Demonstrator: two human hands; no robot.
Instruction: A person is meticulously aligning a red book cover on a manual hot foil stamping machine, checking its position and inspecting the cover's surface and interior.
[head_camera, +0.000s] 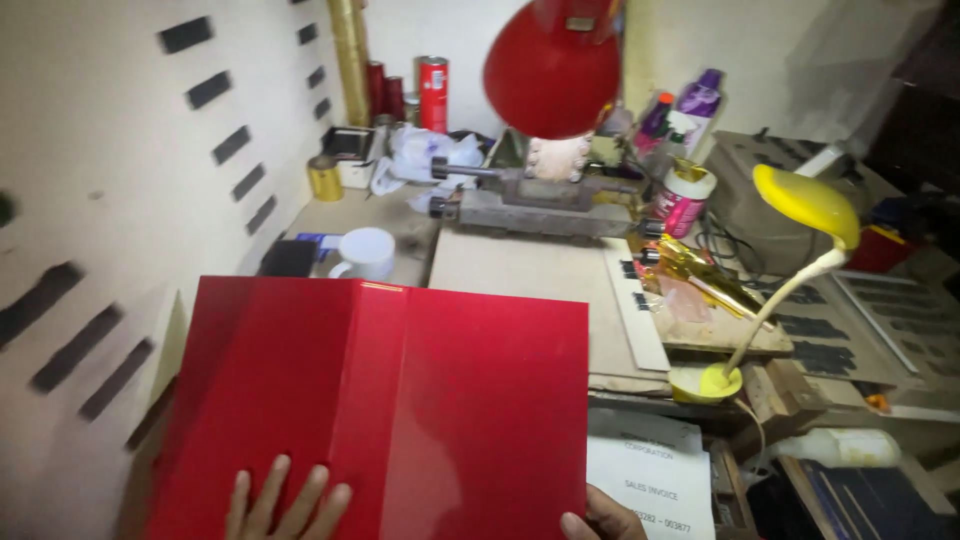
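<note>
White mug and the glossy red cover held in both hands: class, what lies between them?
Bare beige tabletop only; head view shows the white mug just beyond the red cover.

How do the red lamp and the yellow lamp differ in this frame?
The red lamp hangs at the top of the view with a broad, round shade; the yellow lamp has a smaller, flatter head. The yellow lamp's curved pale neck and round base show in full, while the red lamp's support is cut off by the frame edge. The red lamp sits over the metal press; the yellow one stands at the bench's right. Both are glossy.
</note>
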